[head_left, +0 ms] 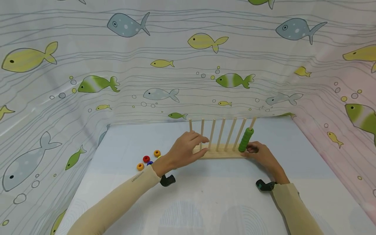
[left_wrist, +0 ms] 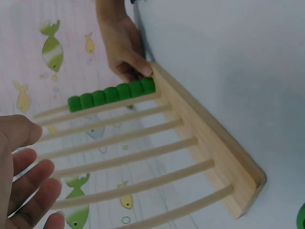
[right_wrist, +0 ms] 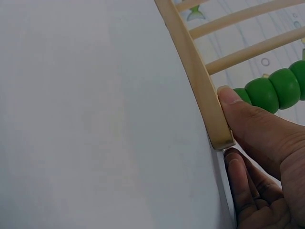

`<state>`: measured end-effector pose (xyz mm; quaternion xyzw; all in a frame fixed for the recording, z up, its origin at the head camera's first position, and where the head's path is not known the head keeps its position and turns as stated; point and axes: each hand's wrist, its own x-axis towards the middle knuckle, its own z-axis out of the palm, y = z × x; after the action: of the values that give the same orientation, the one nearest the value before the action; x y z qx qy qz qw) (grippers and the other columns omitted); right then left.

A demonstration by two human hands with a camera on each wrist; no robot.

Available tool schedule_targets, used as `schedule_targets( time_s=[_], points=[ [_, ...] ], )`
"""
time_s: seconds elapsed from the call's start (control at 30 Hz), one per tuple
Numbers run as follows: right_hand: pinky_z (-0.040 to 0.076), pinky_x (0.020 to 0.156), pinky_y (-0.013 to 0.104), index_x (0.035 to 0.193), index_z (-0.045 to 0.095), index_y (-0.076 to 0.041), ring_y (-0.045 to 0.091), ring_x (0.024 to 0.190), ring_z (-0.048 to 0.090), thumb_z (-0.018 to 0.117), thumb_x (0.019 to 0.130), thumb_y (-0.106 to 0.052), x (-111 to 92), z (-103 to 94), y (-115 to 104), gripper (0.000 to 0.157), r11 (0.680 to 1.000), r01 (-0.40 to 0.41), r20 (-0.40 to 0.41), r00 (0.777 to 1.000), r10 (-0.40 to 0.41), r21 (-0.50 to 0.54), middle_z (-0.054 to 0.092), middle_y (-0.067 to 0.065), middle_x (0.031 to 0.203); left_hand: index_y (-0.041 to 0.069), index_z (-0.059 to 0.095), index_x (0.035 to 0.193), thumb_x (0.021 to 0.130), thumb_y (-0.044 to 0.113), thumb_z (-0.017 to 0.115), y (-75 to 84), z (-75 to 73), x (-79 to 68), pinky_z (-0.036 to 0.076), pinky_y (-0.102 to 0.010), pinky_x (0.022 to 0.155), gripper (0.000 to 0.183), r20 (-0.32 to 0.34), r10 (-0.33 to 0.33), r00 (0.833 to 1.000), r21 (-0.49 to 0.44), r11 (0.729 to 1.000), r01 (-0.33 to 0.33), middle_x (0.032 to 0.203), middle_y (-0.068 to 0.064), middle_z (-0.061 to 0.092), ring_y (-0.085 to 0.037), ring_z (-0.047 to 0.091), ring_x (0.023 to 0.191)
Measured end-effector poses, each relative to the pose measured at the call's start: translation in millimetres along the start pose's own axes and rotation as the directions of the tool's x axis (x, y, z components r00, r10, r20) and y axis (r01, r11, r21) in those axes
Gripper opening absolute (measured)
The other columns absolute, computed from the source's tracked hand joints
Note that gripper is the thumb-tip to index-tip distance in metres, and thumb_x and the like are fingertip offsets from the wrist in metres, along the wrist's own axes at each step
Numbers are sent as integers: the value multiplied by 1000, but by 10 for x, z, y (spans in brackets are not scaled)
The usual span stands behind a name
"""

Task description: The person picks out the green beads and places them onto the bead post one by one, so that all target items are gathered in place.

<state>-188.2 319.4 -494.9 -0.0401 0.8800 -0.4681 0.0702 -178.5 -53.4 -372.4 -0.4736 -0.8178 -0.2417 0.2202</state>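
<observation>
A wooden peg stand (head_left: 220, 156) with a row of upright rods stands on the table. Green beads (head_left: 246, 140) are stacked on its rightmost rod, whose tip shows above them. My right hand (head_left: 263, 157) grips the stand's right end; in the right wrist view the thumb (right_wrist: 233, 98) lies on the base (right_wrist: 209, 109) beside the lowest bead, with the other fingers curled by the end. My left hand (head_left: 188, 146) is raised before the leftmost rods, fingers spread and holding nothing. In the left wrist view, its fingers (left_wrist: 35, 183) overlap the rod tips.
Loose beads lie on the table left of the stand, among them a red bead (head_left: 146, 159), an orange bead (head_left: 140, 166) and a blue bead (head_left: 149, 163), partly behind the left wrist. A fish-patterned curtain (head_left: 182, 75) surrounds the table's back and sides.
</observation>
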Motion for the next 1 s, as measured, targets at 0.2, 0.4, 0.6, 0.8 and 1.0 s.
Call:
schedule_targets(
  time_s=[0.2, 0.4, 0.6, 0.8, 1.0],
  points=[
    [49, 88, 29, 137, 59, 3, 25, 108, 57, 83, 88, -36, -13, 0, -37, 68, 1000, -8, 5, 1000, 8, 5, 62, 17, 123, 10, 72, 113, 92, 22, 79, -72, 1, -257, 48, -27, 74, 25, 24, -72, 997, -32, 997, 73, 101, -1, 72, -13, 61, 84],
    [49, 87, 28, 137, 60, 3, 25, 107, 56, 84, 88, -36, -16, 1, -45, 67, 1000, -12, 3, 1000, 12, 6, 61, 17, 123, 9, 72, 113, 91, 22, 80, -135, -44, -481, 50, -25, 70, 27, 35, -147, 988, -67, 987, 149, 106, 0, 71, -12, 59, 82],
    [48, 86, 29, 137, 60, 3, 26, 107, 56, 84, 87, -37, -17, 2, -47, 69, 1000, -20, -3, 1000, 20, 4, 62, 17, 122, 8, 72, 114, 89, 18, 83, -182, -92, -696, 51, -25, 69, 29, 49, -220, 974, -101, 969, 224, 109, 0, 71, -12, 59, 83],
    [49, 87, 29, 138, 59, 3, 26, 107, 57, 84, 88, -37, -25, -4, -52, 69, 1000, -22, 0, 1000, 22, -8, 62, 16, 121, 9, 71, 117, 91, 24, 81, -212, -97, -892, 51, -25, 70, 32, 104, -267, 958, -106, 955, 278, 111, -1, 71, -12, 59, 83],
    [49, 88, 31, 138, 59, 3, 26, 107, 57, 83, 88, -37, -24, -3, -47, 69, 1000, -17, -1, 1000, 17, -14, 62, 16, 121, 9, 72, 119, 91, 27, 82, -237, -96, -1042, 51, -26, 71, 34, 142, -328, 934, -95, 935, 343, 113, -2, 71, -14, 60, 80]
  ],
)
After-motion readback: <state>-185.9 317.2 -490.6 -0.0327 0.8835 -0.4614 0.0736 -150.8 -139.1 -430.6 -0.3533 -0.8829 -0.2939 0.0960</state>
